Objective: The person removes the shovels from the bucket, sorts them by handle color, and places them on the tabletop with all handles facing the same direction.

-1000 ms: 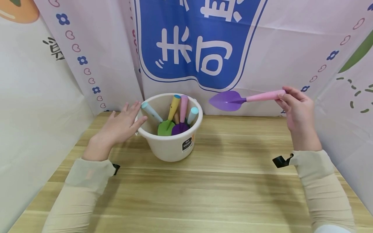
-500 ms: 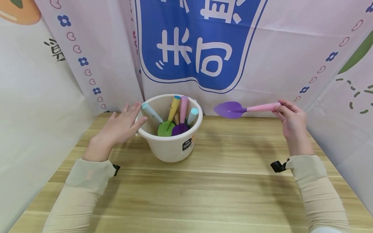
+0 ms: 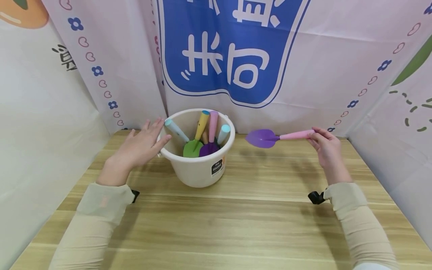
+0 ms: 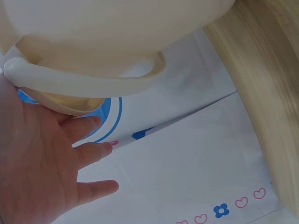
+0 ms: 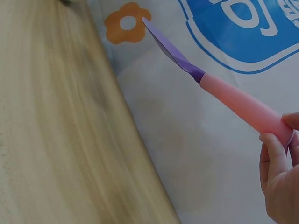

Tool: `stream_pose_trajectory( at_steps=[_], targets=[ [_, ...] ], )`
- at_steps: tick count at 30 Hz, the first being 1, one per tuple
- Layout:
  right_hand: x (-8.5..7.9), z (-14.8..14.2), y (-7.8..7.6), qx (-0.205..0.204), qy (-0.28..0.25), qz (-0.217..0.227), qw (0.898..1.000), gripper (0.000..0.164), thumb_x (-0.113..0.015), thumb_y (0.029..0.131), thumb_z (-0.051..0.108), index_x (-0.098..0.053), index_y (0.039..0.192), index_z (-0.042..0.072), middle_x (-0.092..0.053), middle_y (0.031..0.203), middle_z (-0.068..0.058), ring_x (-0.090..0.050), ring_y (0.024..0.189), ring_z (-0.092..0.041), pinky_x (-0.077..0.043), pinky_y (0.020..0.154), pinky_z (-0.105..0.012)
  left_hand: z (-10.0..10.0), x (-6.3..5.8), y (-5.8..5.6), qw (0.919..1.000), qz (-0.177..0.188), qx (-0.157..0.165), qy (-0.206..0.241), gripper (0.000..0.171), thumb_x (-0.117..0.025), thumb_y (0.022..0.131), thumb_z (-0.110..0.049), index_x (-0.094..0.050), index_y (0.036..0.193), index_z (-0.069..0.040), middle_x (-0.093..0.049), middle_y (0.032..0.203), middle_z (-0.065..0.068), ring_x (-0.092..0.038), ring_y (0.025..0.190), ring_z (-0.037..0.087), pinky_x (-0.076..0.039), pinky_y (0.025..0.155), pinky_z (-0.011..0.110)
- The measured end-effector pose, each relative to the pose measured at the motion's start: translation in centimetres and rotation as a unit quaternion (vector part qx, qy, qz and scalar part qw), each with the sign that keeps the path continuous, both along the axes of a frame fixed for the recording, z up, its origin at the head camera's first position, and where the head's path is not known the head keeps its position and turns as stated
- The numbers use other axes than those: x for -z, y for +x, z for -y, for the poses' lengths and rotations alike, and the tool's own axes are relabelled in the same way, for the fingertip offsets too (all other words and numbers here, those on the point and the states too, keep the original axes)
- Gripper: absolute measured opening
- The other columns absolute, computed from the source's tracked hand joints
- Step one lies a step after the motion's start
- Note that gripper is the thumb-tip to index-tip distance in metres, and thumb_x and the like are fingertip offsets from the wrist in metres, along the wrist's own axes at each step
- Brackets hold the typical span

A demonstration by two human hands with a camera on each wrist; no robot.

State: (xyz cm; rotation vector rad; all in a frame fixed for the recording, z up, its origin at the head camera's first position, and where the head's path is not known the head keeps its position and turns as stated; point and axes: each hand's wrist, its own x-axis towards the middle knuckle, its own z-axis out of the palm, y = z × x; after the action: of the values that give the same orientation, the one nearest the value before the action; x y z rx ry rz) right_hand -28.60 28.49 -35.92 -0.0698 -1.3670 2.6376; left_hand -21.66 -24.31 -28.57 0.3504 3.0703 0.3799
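Observation:
In the head view a hand trowel [image 3: 262, 138] with a purple blade and pink handle hangs above the table, blade pointing left. My right hand [image 3: 325, 148] pinches the end of its handle; the right wrist view shows thumb and fingers on the pink handle [image 5: 243, 105]. A white bucket [image 3: 199, 172] stands left of it. Spread and fairly straight, the fingers of my left hand [image 3: 138, 146] rest on the bucket's left rim. Inside the bucket are several garden tools, among them a green-bladed one [image 3: 193, 149] with a yellow handle and a purple-bladed one [image 3: 209, 149] with a pink handle.
The wooden table [image 3: 216, 228] runs to a printed cloth [image 3: 317, 75] hanging at the back, with cloth sides left and right. In the left wrist view the bucket's carrying handle [image 4: 84, 84] hangs along its outside.
My right hand has come down and somewhat left with the trowel, lowering it toward the table to the right of the bucket. The left hand and bucket stay put.

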Motion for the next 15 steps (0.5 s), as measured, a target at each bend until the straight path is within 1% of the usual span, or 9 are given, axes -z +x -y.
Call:
stream_pose_trajectory(
  at_steps=[4, 8, 15],
  targets=[
    [0.9, 0.0, -0.3, -0.008, -0.007, 0.000, 1.000, 0.032, -0.054, 0.093, -0.023, -0.076, 0.087, -0.001, -0.065, 0.096, -0.009, -0.073, 0.083, -0.016, -0.060, 0.079, -0.025, 0.0, 0.0, 0.0, 1.0000, -0.002, 0.001, -0.001, 0.083, -0.018, 0.106, -0.065, -0.004, 0.165, -0.009, -0.004, 0.171, 0.012, 0.003, 0.155, 0.042, 0.000, 0.116, 0.073],
    [1.5, 0.0, -0.4, -0.016, 0.007, 0.009, 1.000, 0.034, -0.052, 0.095, -0.021, -0.077, 0.086, 0.001, -0.067, 0.093, -0.007, -0.073, 0.082, -0.015, -0.060, 0.078, -0.024, 0.0, 0.1, 0.0, 1.0000, -0.003, 0.000, 0.000, 0.082, -0.018, 0.106, -0.064, -0.004, 0.165, -0.009, -0.004, 0.171, 0.012, 0.002, 0.155, 0.042, 0.000, 0.117, 0.073],
    [2.4, 0.0, -0.7, -0.022, 0.015, 0.033, 0.999, 0.034, -0.054, 0.094, -0.020, -0.077, 0.084, 0.003, -0.068, 0.092, -0.006, -0.073, 0.082, -0.014, -0.060, 0.079, -0.024, 0.0, 0.1, -0.1, 1.0000, -0.001, 0.000, 0.001, 0.082, -0.019, 0.106, -0.064, -0.004, 0.165, -0.009, -0.004, 0.171, 0.012, 0.002, 0.155, 0.042, 0.000, 0.116, 0.073]
  ],
)
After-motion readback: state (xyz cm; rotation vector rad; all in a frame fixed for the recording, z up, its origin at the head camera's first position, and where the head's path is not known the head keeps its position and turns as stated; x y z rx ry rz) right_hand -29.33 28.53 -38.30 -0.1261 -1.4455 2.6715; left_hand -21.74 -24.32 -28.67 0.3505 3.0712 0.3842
